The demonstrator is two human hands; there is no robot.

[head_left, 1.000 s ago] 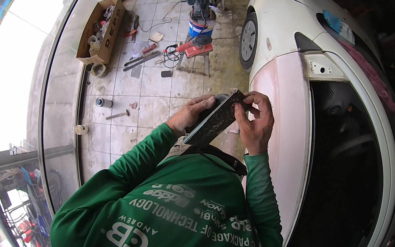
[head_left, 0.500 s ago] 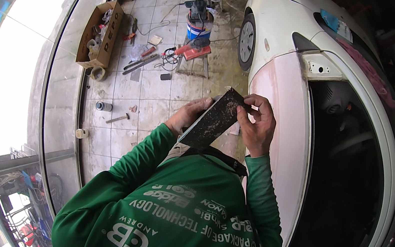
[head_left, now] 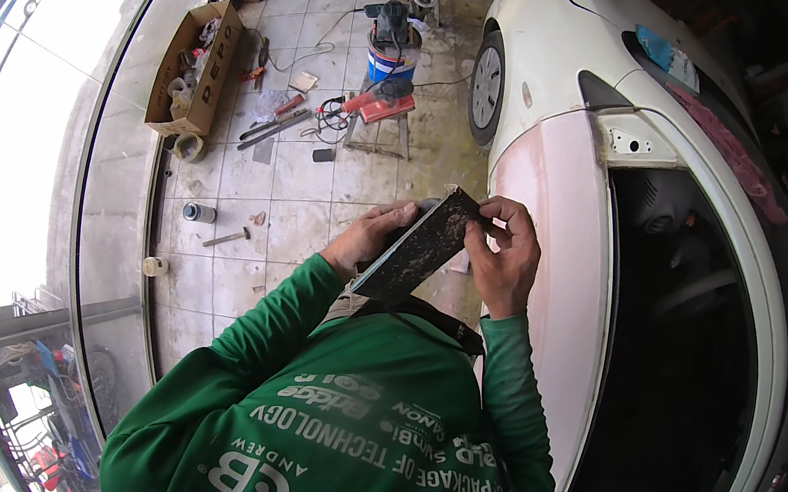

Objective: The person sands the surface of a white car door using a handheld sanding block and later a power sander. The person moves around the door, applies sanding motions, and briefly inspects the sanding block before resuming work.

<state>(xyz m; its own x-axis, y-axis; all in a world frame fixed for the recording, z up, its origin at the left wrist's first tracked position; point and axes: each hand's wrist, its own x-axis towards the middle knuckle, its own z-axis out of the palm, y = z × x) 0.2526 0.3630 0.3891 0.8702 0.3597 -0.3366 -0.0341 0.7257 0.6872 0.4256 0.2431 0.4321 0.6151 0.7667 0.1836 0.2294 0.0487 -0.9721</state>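
Observation:
In front of my waist is a dark, dusty flat rectangular block (head_left: pixel 418 254) with a pale bluish edge, looking like a sanding block, held tilted. My left hand (head_left: pixel 370 235) is closed round its left side, with the thumb on top and the fingers partly hidden underneath. My right hand (head_left: pixel 503 256) pinches the upper right end between bent fingers and thumb. Close by on the right stands a white car's panel (head_left: pixel 552 268) with a pale pink coating, beside a dark window opening (head_left: pixel 674 366).
A cardboard box (head_left: pixel 169 89) of clutter sits on the tiled floor (head_left: pixel 285 231) at left. Ahead are a blue bucket (head_left: pixel 389 69), a low stand (head_left: pixel 399 141) with a red tool (head_left: pixel 388 109), cords, bars, a hammer (head_left: pixel 226 239) and a can (head_left: pixel 199 213). Glass panels (head_left: pixel 112 207) border the left side.
Both hands and the block have shifted slightly down in the picture, the block tilting a little along the way. The scene around has moved slightly left. The grip looks much the same.

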